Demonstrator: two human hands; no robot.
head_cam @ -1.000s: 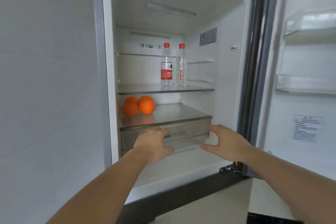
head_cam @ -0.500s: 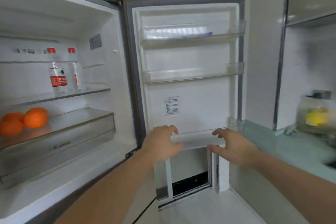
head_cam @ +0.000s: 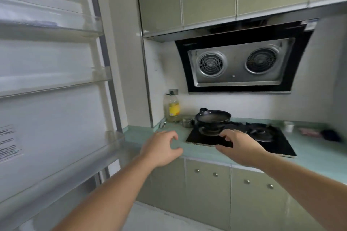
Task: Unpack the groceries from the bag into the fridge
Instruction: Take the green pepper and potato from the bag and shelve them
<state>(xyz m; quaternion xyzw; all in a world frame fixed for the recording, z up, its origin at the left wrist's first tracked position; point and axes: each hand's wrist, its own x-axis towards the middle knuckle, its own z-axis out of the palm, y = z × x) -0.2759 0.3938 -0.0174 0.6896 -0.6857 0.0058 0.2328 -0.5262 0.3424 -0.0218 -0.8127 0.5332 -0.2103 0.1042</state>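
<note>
The open fridge door (head_cam: 56, 110) fills the left of the view, its clear door shelves bare. The fridge's inside, the oranges, the bottles and the grocery bag are out of view. My left hand (head_cam: 161, 149) hovers in front of the green countertop (head_cam: 195, 151), fingers loosely curled, holding nothing. My right hand (head_cam: 239, 147) hovers over the front edge of the black gas hob (head_cam: 277, 145), fingers relaxed and empty. Both forearms reach forward from the bottom of the frame.
A black pan (head_cam: 213, 117) sits on the hob's left burner. An oil bottle (head_cam: 172, 108) and a small metal cup (head_cam: 186, 122) stand at the counter's back left. A range hood (head_cam: 238, 63) hangs above. Green cabinets (head_cam: 208, 191) are below the counter.
My view has swung right, from the fridge's inside past the open door to the hob and counter. Both hands have moved along with it and stay empty.
</note>
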